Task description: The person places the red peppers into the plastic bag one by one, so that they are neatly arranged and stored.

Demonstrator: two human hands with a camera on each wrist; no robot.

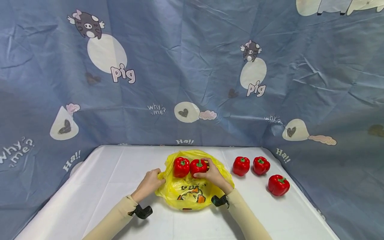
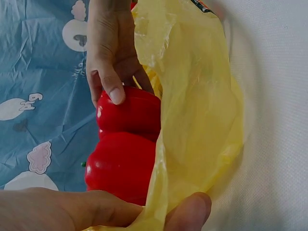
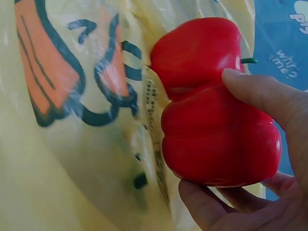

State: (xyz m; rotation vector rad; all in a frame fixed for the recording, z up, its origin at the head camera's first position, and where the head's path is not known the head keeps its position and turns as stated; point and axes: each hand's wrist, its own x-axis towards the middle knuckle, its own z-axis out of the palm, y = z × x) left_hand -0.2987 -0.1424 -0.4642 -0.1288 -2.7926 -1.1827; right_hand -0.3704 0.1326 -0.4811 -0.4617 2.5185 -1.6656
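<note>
A yellow plastic bag (image 1: 171, 193) with a printed cartoon lies spread on the table. My left hand (image 1: 150, 183) pinches its left rim between thumb and fingers, as the left wrist view shows close up. Inside the bag's mouth sit two red bell peppers side by side. The left one (image 1: 181, 167) is untouched by either hand. Around the right bell pepper (image 3: 221, 139) curl the thumb and fingers of my right hand (image 1: 213, 173), gripping it from its right side. The two peppers touch each other in the right wrist view.
Three more red bell peppers stand on the table to the right of the bag: one nearest it (image 1: 241, 166), one beside that (image 1: 261, 165), and one closer to the front (image 1: 278, 185). A blue printed cloth (image 1: 192, 73) hangs behind the white table (image 1: 120, 173).
</note>
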